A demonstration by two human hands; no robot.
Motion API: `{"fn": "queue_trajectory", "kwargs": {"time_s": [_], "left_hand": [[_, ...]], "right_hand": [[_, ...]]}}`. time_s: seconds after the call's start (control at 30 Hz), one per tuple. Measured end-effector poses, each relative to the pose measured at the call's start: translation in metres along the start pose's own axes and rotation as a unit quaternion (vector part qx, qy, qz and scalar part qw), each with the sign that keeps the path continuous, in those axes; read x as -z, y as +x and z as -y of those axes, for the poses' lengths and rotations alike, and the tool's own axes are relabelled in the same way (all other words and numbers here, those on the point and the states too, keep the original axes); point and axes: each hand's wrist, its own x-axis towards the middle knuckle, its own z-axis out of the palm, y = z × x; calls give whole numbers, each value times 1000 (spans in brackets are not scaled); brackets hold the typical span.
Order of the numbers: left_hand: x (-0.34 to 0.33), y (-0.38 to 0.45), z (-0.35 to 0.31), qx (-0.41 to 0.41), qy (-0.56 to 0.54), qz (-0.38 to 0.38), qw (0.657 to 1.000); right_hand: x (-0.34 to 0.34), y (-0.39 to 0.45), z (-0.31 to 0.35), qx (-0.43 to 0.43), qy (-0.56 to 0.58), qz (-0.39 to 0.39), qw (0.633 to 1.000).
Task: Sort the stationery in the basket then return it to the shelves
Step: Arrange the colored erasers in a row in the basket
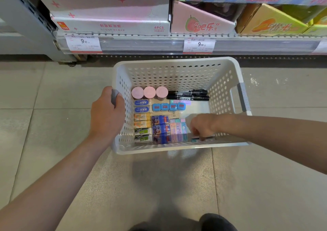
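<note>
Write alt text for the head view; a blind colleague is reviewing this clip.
A person's left hand grips the grey handle of a white perforated basket on a shop floor, while the right hand reaches among neatly grouped erasers, pink jars and black markers inside.

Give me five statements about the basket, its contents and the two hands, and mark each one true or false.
1. The left hand grips the basket's grey handle. True.
2. Three pink round lids stand in a row at the far end of the basket. True.
3. The black markers stand upright. False: they lie flat beside the pink lids.
4. The right hand rests on the shelf. False: it reaches down inside the basket.
5. The basket sits on the shelf. False: it is above the tiled floor.
</note>
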Motion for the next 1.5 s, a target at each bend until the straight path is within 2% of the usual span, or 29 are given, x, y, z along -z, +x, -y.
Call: {"fn": "queue_trajectory", "kwargs": {"time_s": [0.13, 0.3, 0.4, 0.73, 0.9, 1.13, 1.3, 1.37, 1.43, 1.5], "left_hand": [[0, -1, -1, -8, 11, -3, 1000], [-1, 0, 1, -10, 10, -4, 1000], [-1, 0, 0, -12, 8, -4, 1000], [-1, 1, 2, -11, 4, -1, 1000], [0, 1, 1, -7, 3, -1, 1000], [0, 0, 0, -6, -1, -3, 1000], [0, 0, 0, -11, -1, -4, 1000], [0, 1, 1, -13, 3, -7, 1000], [0, 1, 1, -13, 8, -8, 1000], [0, 1, 2, -12, 7, -6, 1000]], "right_hand": [[-8, 8, -2, 17, 13, -4, 1000], [-5, 15, -8, 26, 18, 111, 993], [1, 13, -11, 22, 55, 149, 987], [5, 11, -14, 30, 33, 164, 986], [5, 11, -12, 1, 44, 144, 989], [3, 10, -13, 6, 66, 103, 992], [0, 12, -12, -55, 120, 44, 990], [5, 13, -11, -86, 180, -14, 980], [7, 17, -10, -148, 256, -63, 953], [5, 22, -9, -206, 334, -71, 917]]}}
